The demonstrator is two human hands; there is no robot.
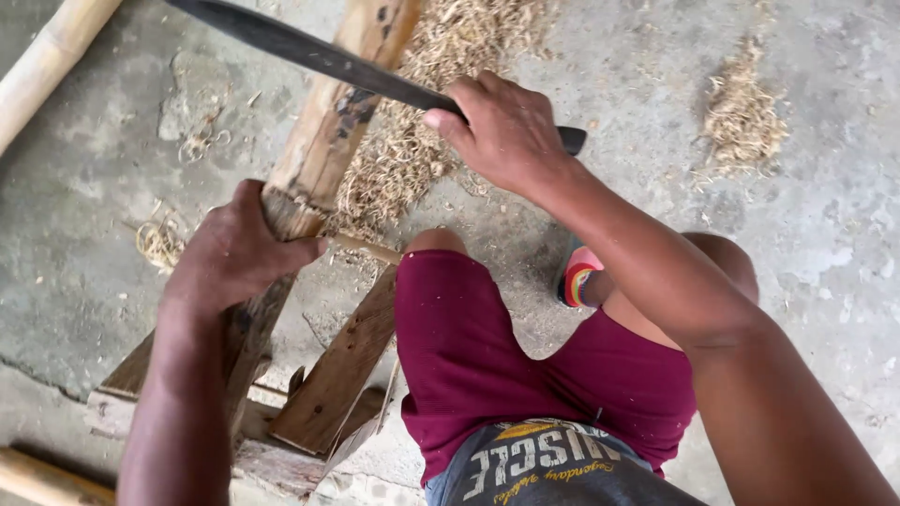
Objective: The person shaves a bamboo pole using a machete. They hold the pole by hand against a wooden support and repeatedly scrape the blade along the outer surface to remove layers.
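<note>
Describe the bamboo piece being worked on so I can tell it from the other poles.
Start at the rough wooden stand left of the person's knee. The bamboo piece leans up from it, gripped low by the left hand, with the machete in the right hand crossing it. Unlike the paler poles at the frame's left edge, it is darker and scorch-marked.

The left hand [234,248] grips a bamboo pole [323,141] while the right hand [506,131] lays a long dark blade [309,54] across it.

No packages, signs or screens in view, only printing is a curved band of pale and yellow lettering on the dark grey shirt [553,468], near edge, centre right, just above the maroon shorts [487,356]
</note>
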